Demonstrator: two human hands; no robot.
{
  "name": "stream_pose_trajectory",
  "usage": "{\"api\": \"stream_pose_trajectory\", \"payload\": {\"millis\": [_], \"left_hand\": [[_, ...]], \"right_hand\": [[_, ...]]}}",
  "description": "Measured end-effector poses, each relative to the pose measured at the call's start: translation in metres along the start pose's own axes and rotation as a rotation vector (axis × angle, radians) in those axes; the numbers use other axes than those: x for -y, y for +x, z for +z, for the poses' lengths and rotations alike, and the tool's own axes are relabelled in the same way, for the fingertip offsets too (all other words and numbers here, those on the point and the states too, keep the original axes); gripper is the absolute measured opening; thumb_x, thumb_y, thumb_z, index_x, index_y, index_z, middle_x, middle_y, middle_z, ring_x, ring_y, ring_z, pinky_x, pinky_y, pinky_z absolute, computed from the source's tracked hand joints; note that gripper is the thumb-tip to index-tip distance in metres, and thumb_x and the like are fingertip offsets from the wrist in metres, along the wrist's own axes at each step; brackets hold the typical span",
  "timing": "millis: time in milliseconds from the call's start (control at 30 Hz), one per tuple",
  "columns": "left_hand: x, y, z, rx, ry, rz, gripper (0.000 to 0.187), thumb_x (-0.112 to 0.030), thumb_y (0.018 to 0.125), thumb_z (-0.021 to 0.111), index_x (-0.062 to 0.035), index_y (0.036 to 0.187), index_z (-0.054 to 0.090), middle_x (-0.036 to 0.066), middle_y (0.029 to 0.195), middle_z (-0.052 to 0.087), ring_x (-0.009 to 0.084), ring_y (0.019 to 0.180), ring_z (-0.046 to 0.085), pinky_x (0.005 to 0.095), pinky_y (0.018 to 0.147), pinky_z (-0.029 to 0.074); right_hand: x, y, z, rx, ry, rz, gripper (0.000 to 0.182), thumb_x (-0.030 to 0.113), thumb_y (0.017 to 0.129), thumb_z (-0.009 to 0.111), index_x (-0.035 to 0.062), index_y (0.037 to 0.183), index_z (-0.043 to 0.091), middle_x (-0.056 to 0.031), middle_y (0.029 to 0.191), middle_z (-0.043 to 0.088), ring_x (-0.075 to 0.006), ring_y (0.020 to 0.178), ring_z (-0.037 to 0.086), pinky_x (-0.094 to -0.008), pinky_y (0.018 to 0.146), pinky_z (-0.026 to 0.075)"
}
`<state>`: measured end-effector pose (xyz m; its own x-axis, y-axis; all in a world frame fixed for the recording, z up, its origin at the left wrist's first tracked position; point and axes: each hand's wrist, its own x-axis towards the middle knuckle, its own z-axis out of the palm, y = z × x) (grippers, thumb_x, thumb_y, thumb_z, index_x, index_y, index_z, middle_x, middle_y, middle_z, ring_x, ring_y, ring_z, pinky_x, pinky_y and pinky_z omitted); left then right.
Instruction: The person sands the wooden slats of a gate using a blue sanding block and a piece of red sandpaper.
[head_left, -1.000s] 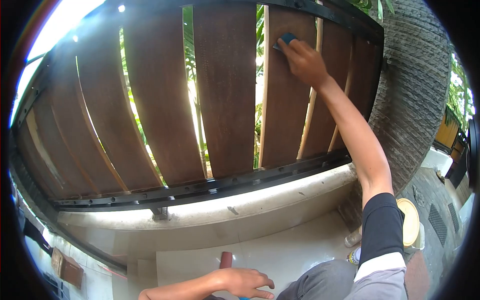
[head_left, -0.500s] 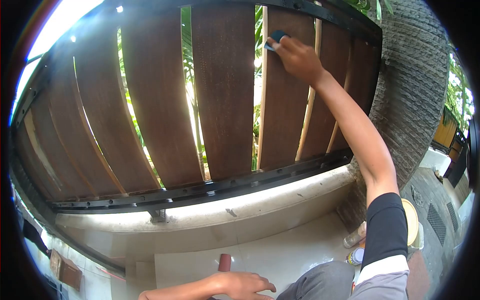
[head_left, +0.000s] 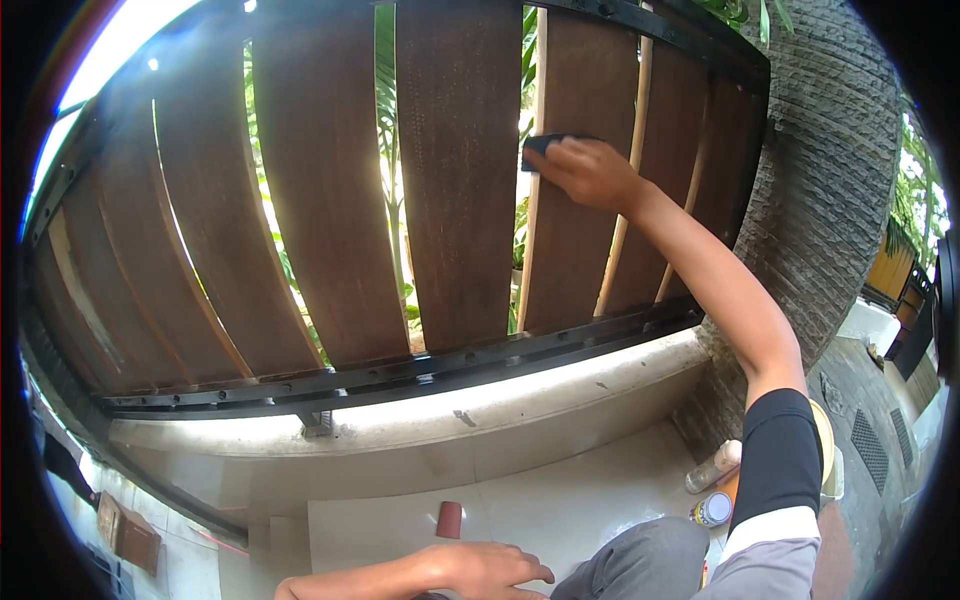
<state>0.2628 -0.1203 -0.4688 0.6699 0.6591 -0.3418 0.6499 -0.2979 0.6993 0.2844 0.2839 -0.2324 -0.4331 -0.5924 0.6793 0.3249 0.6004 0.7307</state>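
Observation:
My right hand [head_left: 590, 172] is closed around a dark folded piece of sandpaper [head_left: 540, 152]. It presses the sandpaper against the left edge of a brown wooden slat [head_left: 575, 260], at the pale strip beside a gap in the fence. My left hand [head_left: 495, 572] lies low in the view near my grey-clad knee [head_left: 650, 560]; its fingers are loosely stretched and nothing shows in them. Just beyond that hand, a reddish-brown roll [head_left: 450, 519] rests on the tiled floor.
A black metal frame [head_left: 400, 383] holds the slats above a pale concrete ledge [head_left: 520, 400]. To the right rises a ridged grey stone column [head_left: 820, 180]. A small can [head_left: 712, 509] and a clear bottle [head_left: 714, 468] stand beside my right arm. A brown wooden block [head_left: 128, 532] is lower left.
My right hand has moved down along the slat's left edge with the sandpaper. My left hand has stayed in about the same place. The view has shifted slightly.

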Motion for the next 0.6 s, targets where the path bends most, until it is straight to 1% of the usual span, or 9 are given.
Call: {"api": "stream_pose_trajectory", "payload": {"millis": [67, 100, 133, 200, 233, 300, 400, 533, 600], "left_hand": [[0.002, 0.004, 0.002, 0.022, 0.019, 0.008, 0.056, -0.047, 0.096, 0.055, -0.0009, 0.126, 0.059, 0.027, 0.121, 0.062, 0.0427, 0.112, 0.058, 0.0466, 0.096, 0.046], [0.004, 0.01, 0.002, 0.054, 0.096, -0.037, 0.061, -0.052, 0.098, 0.048, -0.0007, 0.13, 0.056, 0.025, 0.122, 0.062, 0.0419, 0.114, 0.057, 0.0475, 0.098, 0.046], [0.005, 0.016, 0.002, 0.087, 0.168, -0.082, 0.067, -0.057, 0.1, 0.041, -0.0006, 0.133, 0.053, 0.024, 0.122, 0.062, 0.0411, 0.117, 0.057, 0.0484, 0.1, 0.045], [0.01, 0.035, -0.003, 0.09, 0.24, -0.126, 0.065, -0.057, 0.099, 0.043, -0.0032, 0.132, 0.054, 0.022, 0.121, 0.063, 0.0409, 0.114, 0.058, 0.0482, 0.099, 0.046], [0.031, 0.054, 0.003, 0.086, 0.194, -0.126, 0.062, -0.056, 0.098, 0.046, -0.0034, 0.128, 0.058, 0.022, 0.117, 0.065, 0.0415, 0.11, 0.06, 0.0484, 0.096, 0.048], [0.066, 0.087, -0.003, 0.127, 0.181, -0.173, 0.059, -0.054, 0.097, 0.048, -0.0023, 0.118, 0.065, 0.022, 0.113, 0.068, 0.041, 0.107, 0.062, 0.0482, 0.092, 0.049], [0.109, 0.153, -0.029, 0.158, 0.327, -0.158, 0.057, -0.052, 0.096, 0.048, -0.0003, 0.104, 0.072, 0.022, 0.113, 0.068, 0.0382, 0.108, 0.063, 0.048, 0.091, 0.049], [0.078, 0.213, -0.058, -0.035, 0.403, -0.138, 0.045, -0.037, 0.094, 0.047, -0.0006, 0.107, 0.07, 0.023, 0.111, 0.068, 0.0413, 0.106, 0.063, 0.0495, 0.093, 0.049], [0.054, 0.235, -0.075, -0.096, 0.388, -0.053, 0.04, -0.031, 0.093, 0.047, -0.002, 0.107, 0.07, 0.022, 0.111, 0.069, 0.0405, 0.105, 0.064, 0.0489, 0.093, 0.049]], "right_hand": [[-0.013, -0.005, -0.01, 0.137, -0.013, -0.212, 0.028, 0.011, 0.087, 0.064, 0.0146, 0.114, 0.069, -0.0072, 0.081, 0.054, -0.0239, 0.071, 0.062, -0.0344, 0.057, 0.052], [-0.022, -0.001, -0.009, 0.083, -0.077, 0.019, 0.031, 0.008, 0.086, 0.063, 0.0145, 0.117, 0.068, -0.0073, 0.084, 0.056, -0.0233, 0.072, 0.062, -0.0351, 0.057, 0.052], [-0.027, 0.0, -0.009, 0.089, -0.077, 0.019, 0.031, 0.008, 0.086, 0.063, 0.0145, 0.117, 0.068, -0.0073, 0.084, 0.056, -0.0233, 0.072, 0.062, -0.0351, 0.057, 0.052], [-0.029, -0.002, -0.006, -0.125, -0.138, 0.59, 0.038, 0.004, 0.084, 0.061, 0.0152, 0.12, 0.065, -0.0068, 0.084, 0.055, -0.0229, 0.071, 0.062, -0.0349, 0.057, 0.053], [-0.02, -0.011, -0.003, -0.133, -0.132, 0.611, 0.038, 0.004, 0.084, 0.061, 0.0152, 0.12, 0.065, -0.0068, 0.084, 0.055, -0.0229, 0.071, 0.062, -0.0349, 0.057, 0.053], [0.003, -0.028, 0.004, -0.014, 0.097, 0.108, 0.037, 0.004, 0.083, 0.062, 0.0146, 0.118, 0.068, -0.0079, 0.083, 0.055, -0.0251, 0.069, 0.062, -0.0366, 0.058, 0.053], [-0.007, -0.022, -0.021, 0.136, 0.068, 0.19, 0.034, 0.003, 0.083, 0.062, 0.0132, 0.115, 0.069, -0.0106, 0.083, 0.057, -0.0298, 0.07, 0.063, -0.039, 0.059, 0.053], [-0.008, -0.009, -0.012, -0.168, 0.009, 0.579, 0.035, 0.002, 0.082, 0.062, 0.0126, 0.114, 0.07, -0.012, 0.082, 0.056, -0.0325, 0.071, 0.062, -0.0413, 0.058, 0.052], [0.013, -0.018, -0.008, -0.053, 0.033, 0.432, 0.037, 0.004, 0.083, 0.062, 0.0137, 0.118, 0.069, -0.0113, 0.081, 0.055, -0.0314, 0.07, 0.062, -0.0412, 0.056, 0.052]]}}
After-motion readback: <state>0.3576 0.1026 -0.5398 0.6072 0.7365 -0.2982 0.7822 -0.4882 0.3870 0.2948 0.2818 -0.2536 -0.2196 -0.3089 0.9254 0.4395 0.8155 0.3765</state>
